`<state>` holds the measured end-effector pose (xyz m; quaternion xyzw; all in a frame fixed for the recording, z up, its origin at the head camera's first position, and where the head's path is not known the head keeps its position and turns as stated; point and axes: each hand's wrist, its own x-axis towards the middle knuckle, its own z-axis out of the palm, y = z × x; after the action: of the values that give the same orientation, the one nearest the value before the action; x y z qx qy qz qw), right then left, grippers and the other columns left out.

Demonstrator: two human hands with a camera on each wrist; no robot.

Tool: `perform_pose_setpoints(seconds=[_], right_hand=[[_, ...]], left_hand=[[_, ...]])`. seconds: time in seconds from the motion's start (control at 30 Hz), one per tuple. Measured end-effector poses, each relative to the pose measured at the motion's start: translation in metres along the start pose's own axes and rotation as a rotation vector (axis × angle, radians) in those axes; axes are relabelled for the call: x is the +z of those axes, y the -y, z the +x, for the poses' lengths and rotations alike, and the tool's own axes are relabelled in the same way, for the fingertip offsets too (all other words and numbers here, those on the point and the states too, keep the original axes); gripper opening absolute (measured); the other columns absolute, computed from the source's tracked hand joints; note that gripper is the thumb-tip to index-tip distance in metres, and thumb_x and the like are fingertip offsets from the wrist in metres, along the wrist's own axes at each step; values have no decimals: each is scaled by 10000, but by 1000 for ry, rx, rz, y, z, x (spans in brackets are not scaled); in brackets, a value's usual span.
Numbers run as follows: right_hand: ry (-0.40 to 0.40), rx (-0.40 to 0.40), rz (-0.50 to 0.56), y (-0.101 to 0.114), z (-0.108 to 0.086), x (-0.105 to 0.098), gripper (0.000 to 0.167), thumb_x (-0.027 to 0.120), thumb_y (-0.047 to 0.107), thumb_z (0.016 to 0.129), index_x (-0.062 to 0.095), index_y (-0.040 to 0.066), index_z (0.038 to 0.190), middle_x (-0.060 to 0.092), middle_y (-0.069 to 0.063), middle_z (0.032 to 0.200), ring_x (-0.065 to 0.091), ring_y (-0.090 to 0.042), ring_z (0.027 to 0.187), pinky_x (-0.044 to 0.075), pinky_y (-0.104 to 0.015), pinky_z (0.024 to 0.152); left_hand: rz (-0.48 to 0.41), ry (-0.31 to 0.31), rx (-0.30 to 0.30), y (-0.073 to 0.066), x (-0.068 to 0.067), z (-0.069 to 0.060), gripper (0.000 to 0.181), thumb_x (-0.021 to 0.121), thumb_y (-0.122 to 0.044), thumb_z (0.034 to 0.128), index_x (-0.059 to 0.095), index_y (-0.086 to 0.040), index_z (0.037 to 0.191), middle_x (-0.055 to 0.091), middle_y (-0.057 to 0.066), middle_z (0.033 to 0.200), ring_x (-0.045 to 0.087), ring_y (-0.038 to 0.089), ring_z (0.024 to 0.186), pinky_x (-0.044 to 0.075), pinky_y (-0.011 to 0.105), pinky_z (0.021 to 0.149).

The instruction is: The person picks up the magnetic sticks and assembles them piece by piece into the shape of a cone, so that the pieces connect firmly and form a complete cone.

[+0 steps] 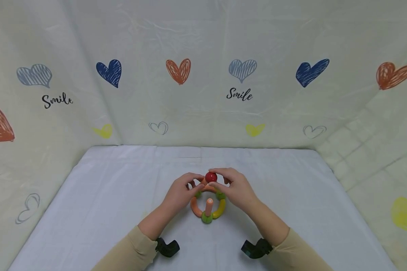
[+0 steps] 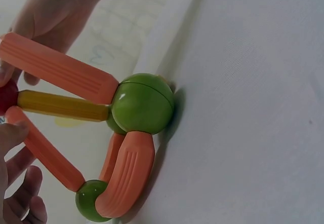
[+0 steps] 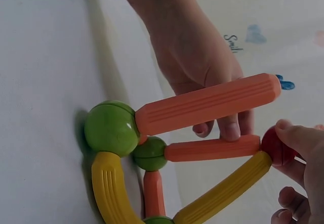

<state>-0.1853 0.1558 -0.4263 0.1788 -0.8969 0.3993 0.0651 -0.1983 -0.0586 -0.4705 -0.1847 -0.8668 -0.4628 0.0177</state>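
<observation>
A ring of green balls point(image 1: 207, 217) joined by curved sticks lies on the table; it looks like a magnetic stick-and-ball toy. Straight sticks rise from the balls. The front orange stick point(image 3: 212, 105) has a free upper end. A yellow stick point(image 3: 223, 189) and another orange stick point(image 3: 212, 149) lean together at a red ball point(image 1: 211, 177). My right hand point(image 1: 237, 187) pinches this red ball between thumb and fingers. Just left of it, my left hand point(image 1: 181, 192) pinches the rear orange stick near its upper end. Its fingers are partly hidden behind sticks in the right wrist view.
White cloth covers the table point(image 1: 122, 195), which ends at a hanging sheet point(image 1: 203, 113) printed with hearts behind and at both sides. A black wrist camera point(image 1: 167, 247) sits on the left wrist, and another black camera point(image 1: 256, 248) on the right.
</observation>
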Motion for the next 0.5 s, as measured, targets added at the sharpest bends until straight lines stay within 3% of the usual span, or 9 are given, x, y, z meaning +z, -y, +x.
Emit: perform_pose_setpoints(seconds=[0.17, 0.5], right_hand=[[9, 1, 7, 0, 0, 1, 395, 777, 317, 866, 700, 248, 1248, 624, 113, 943, 519, -239, 815, 425, -278, 602], [5, 3, 18, 0, 1, 2, 400, 783, 316, 859, 702, 251, 1246, 645, 128, 979, 496, -162, 799, 435, -273, 608]], left_hand=[[14, 1, -5, -1, 1, 0, 252, 712, -311, 926, 715, -249, 1170, 656, -119, 1060, 555, 107, 842, 500, 271, 698], [14, -12, -15, -1, 2, -1, 251, 706, -327, 929, 716, -254, 1168, 661, -119, 1070, 555, 106, 854, 504, 277, 714]])
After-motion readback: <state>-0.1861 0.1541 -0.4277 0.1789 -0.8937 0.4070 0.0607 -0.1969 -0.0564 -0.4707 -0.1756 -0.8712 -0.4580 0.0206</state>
